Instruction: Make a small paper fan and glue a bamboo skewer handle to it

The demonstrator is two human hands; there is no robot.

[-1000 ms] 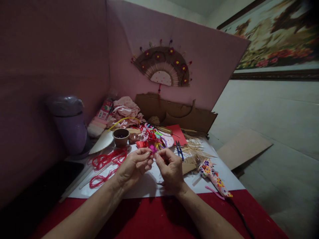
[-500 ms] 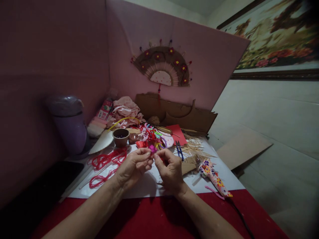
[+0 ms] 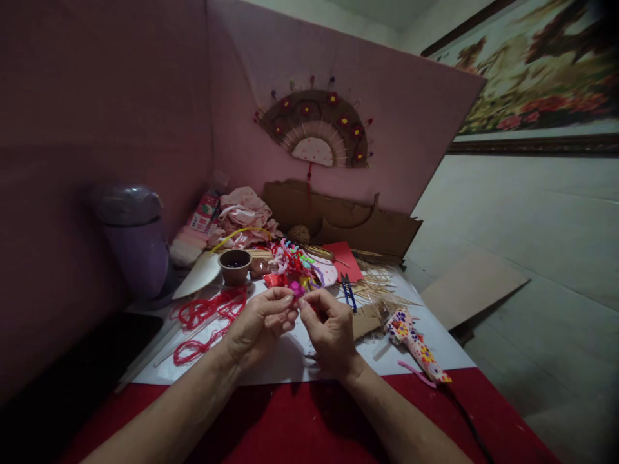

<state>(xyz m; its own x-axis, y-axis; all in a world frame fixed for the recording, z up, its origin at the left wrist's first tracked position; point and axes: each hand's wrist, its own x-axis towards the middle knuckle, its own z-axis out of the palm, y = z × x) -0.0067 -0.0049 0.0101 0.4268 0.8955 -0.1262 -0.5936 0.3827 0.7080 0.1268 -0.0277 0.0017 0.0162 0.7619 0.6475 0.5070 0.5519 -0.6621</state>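
Note:
My left hand (image 3: pixel 258 325) and my right hand (image 3: pixel 329 328) meet above a white sheet (image 3: pixel 425 335), fingertips pinched together on a small pink piece (image 3: pixel 296 289). Both hands are closed around it, thumbs and forefingers touching. Just beyond the fingers lies a heap of coloured pipe cleaners (image 3: pixel 294 261). A tangle of red yarn (image 3: pixel 206 316) lies left of my left hand.
A brown cup (image 3: pixel 235 266), blue snips (image 3: pixel 348 290), a pile of wooden sticks (image 3: pixel 380 283), a patterned glue gun (image 3: pixel 418 348), cardboard pieces (image 3: pixel 348 219) and pink cloth (image 3: pixel 244 216) crowd the table. A purple jug (image 3: pixel 135 241) stands left. A decorated fan (image 3: pixel 319 129) hangs on the pink wall.
My right hand has drawn slightly closer to the left, closing the small gap at the pink piece. Nothing else has moved.

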